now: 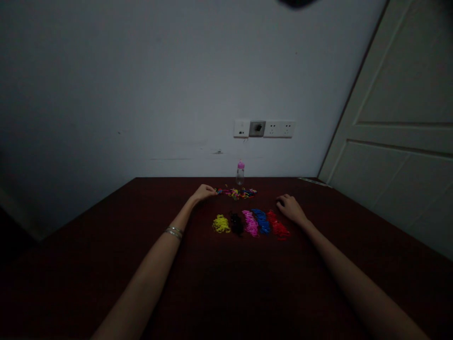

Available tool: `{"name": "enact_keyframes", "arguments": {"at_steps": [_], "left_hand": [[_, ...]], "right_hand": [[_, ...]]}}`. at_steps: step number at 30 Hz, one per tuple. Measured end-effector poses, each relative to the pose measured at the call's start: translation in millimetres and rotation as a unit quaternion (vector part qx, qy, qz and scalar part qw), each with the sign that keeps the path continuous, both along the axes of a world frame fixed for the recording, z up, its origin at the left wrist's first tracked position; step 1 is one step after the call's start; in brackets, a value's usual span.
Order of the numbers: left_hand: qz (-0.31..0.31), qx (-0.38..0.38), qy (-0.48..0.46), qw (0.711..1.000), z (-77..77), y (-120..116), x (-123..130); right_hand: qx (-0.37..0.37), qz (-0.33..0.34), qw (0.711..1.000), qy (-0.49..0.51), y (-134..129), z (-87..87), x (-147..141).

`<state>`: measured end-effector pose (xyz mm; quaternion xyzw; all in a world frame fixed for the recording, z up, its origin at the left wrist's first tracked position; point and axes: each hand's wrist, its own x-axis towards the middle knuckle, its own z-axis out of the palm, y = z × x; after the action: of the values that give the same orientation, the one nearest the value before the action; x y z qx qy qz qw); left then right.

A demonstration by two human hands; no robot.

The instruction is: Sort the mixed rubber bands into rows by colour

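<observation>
My left hand (pixel 205 191) is at the left end of a mixed heap of coloured rubber bands (pixel 235 193). Its fingertips are pressed together there; what they hold, if anything, is too small to make out. Sorted piles lie in a row nearer to me: yellow bands (pixel 221 224), black bands (pixel 236 223), pink bands (pixel 250 223), blue bands (pixel 261 221) and red bands (pixel 278 225). My right hand (pixel 289 208) rests on the table just beyond and right of the red pile, fingers loosely bent and apart, with nothing visible in them.
A small clear bottle with a pink cap (pixel 240 173) stands behind the mixed heap. The dark red table (pixel 226 283) meets a pale wall (pixel 177 85) with sockets (pixel 278 129). A white panelled door (pixel 396 156) is at the right. The light is dim.
</observation>
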<state>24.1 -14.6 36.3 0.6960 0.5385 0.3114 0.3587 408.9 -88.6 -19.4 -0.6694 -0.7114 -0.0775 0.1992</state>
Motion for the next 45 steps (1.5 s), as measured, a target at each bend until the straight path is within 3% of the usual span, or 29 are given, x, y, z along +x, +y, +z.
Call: {"name": "enact_keyframes", "arguments": {"at_steps": [5, 13, 21, 26, 30, 34, 39, 45], "left_hand": [[0.072, 0.0, -0.038, 0.997, -14.9, 6, -10], [0.077, 0.037, -0.087, 0.992, -30.0, 9, -17], [0.072, 0.075, -0.104, 0.989, -38.0, 12, -18], [0.078, 0.078, -0.092, 0.99, -36.7, 10, -16], [0.068, 0.088, -0.089, 0.99, -35.3, 9, -17], [0.06, 0.1, -0.073, 0.991, -35.2, 8, -17], [0.058, 0.097, -0.072, 0.991, -36.2, 7, -16], [0.056, 0.1, -0.068, 0.991, -37.6, 7, -15]], "right_hand": [[0.0, 0.003, 1.0, -0.001, -1, 2.0, 1], [0.017, 0.022, 0.999, 0.021, -1, -2.0, 4], [-0.005, 0.071, 0.979, 0.19, 13, -0.2, 15], [-0.028, 0.154, 0.96, 0.233, 25, 9.0, -11], [-0.035, 0.192, 0.967, 0.164, 35, 20.6, -43], [-0.052, 0.177, 0.981, 0.061, 40, 31.8, -66], [-0.087, 0.13, 0.987, -0.039, 42, 39.0, -79], [-0.089, 0.12, 0.985, -0.083, 42, 44.1, -83]]}}
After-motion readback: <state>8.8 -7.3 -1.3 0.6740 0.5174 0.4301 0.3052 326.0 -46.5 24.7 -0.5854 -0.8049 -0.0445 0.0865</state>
